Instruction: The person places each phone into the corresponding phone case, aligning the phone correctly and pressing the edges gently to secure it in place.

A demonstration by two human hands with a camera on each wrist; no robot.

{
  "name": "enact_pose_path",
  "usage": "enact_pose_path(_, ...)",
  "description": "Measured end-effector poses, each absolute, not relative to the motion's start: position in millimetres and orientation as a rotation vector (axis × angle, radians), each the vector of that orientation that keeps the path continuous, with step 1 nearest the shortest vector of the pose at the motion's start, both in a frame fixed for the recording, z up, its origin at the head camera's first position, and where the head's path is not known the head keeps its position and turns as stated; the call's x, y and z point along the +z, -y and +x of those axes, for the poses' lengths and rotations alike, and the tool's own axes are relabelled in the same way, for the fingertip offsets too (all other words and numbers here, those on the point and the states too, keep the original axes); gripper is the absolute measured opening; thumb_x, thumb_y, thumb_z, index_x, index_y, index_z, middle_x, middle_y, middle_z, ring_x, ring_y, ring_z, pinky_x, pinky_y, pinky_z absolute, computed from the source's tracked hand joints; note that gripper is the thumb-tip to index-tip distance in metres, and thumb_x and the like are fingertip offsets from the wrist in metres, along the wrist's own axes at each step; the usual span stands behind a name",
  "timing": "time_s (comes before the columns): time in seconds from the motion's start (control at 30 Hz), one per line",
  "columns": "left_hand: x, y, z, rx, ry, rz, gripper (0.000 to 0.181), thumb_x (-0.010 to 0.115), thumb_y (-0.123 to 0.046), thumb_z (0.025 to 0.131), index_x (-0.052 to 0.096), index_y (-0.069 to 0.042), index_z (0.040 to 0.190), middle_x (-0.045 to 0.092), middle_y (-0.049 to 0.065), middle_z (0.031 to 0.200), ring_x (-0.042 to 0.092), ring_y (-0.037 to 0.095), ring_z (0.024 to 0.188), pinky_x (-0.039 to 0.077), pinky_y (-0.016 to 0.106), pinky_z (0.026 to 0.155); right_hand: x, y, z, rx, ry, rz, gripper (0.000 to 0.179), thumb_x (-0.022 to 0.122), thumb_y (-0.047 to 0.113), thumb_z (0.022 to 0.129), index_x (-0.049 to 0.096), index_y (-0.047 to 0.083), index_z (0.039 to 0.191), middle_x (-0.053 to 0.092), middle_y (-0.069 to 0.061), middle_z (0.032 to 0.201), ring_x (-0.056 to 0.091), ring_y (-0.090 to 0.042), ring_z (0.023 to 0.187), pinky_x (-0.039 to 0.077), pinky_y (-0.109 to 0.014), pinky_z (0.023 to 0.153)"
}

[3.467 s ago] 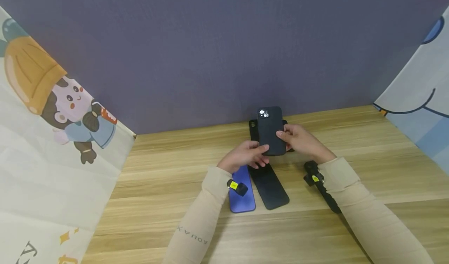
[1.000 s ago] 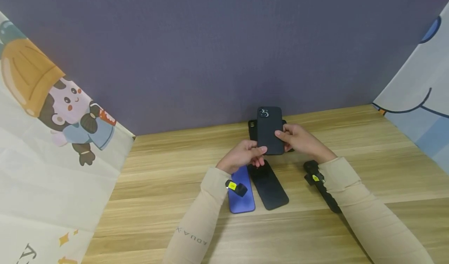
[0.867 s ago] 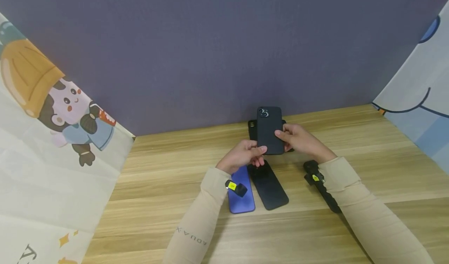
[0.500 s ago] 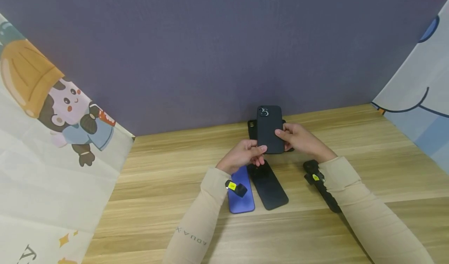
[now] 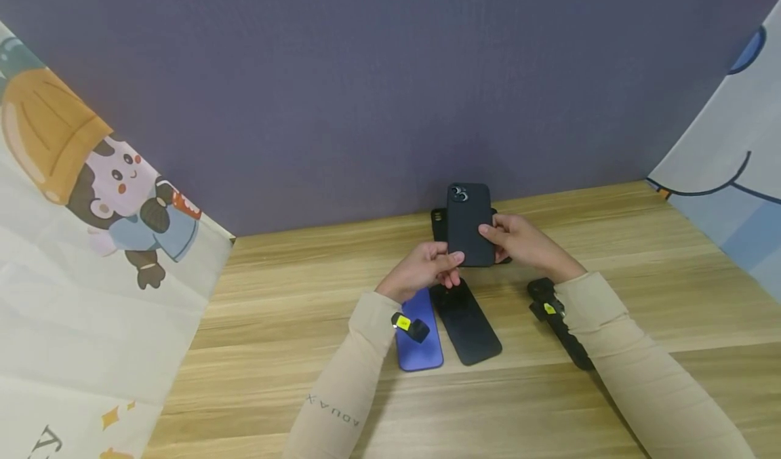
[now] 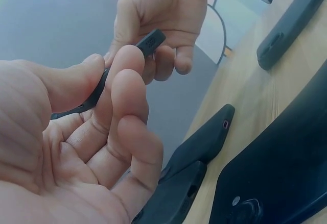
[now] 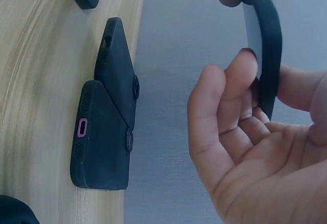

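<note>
Both ends pinched: I've got the left-hand grip closed on the black phone's lower left corner, right-hand grip closed on its right edge, thumbs lens-side. Phone's held up off the surface, lenses facing my head view. Behind it, two black-cased phones overlap; nearer, a blue phone lies beside a long black one.
</note>
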State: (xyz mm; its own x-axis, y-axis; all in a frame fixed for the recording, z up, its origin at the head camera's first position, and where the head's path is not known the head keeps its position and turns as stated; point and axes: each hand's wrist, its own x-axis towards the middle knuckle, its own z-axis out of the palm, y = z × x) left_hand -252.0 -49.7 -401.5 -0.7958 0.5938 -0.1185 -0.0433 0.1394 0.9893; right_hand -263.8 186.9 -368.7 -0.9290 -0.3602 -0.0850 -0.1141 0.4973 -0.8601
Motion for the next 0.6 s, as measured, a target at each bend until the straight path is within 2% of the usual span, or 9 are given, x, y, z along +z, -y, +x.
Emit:
enact_pose_path(0.13, -402.2, 50.5, -252.6, 1.697, -1.928, 0.533, 0.024, 0.055, -0.019, 0.107, 0.059, -0.003, 0.09, 0.069, -0.002, 0.07, 0.06, 0.01, 0.064, 0.053, 0.028, 0.069, -369.6, -186.7, -264.5, -1.404, -2.485, -0.4, 0.033, 0.049, 0.03, 0.11, 0.056, -0.002, 0.106, 0.065, -0.008, 0.081, 0.066, -0.017, 0.073, 0.061, -0.036, 0.073)
enact_pose_path(0.37, -405.0, 53.3, -255.0, 1.654, -1.923, 0.525, 0.038, 0.056, -0.02, 0.107, 0.055, 0.018, 0.109, 0.07, -0.002, 0.071, 0.062, 0.01, 0.065, 0.055, 0.028, 0.071, -373.5, -184.8, -266.5, -1.413, -2.474, -0.419, 0.031, 0.05, 0.027, 0.109, 0.055, -0.003, 0.103, 0.065, -0.007, 0.077, 0.066, -0.017, 0.071, 0.061, -0.038, 0.073)
enact_pose_path(0.47, -405.9, 54.3, -255.8, 1.62, -1.929, 0.508, 0.04, 0.057, -0.021, 0.106, 0.055, 0.018, 0.112, 0.071, -0.002, 0.072, 0.063, 0.011, 0.066, 0.057, 0.032, 0.073, -375.1, -183.7, -266.4, -1.417, -2.468, -0.426, 0.029, 0.051, 0.024, 0.109, 0.055, -0.003, 0.101, 0.065, -0.007, 0.075, 0.066, -0.017, 0.069, 0.061, -0.04, 0.074)
enact_pose_path(0.6, -406.0, 54.9, -256.3, 1.583, -1.942, 0.488, 0.037, 0.06, -0.022, 0.105, 0.06, 0.014, 0.111, 0.072, -0.001, 0.075, 0.066, 0.012, 0.068, 0.06, 0.038, 0.077, -377.3, -183.3, -266.2, -1.401, -2.48, -0.437, 0.027, 0.052, 0.023, 0.108, 0.055, -0.003, 0.1, 0.064, -0.007, 0.076, 0.064, -0.019, 0.069, 0.061, -0.041, 0.074)
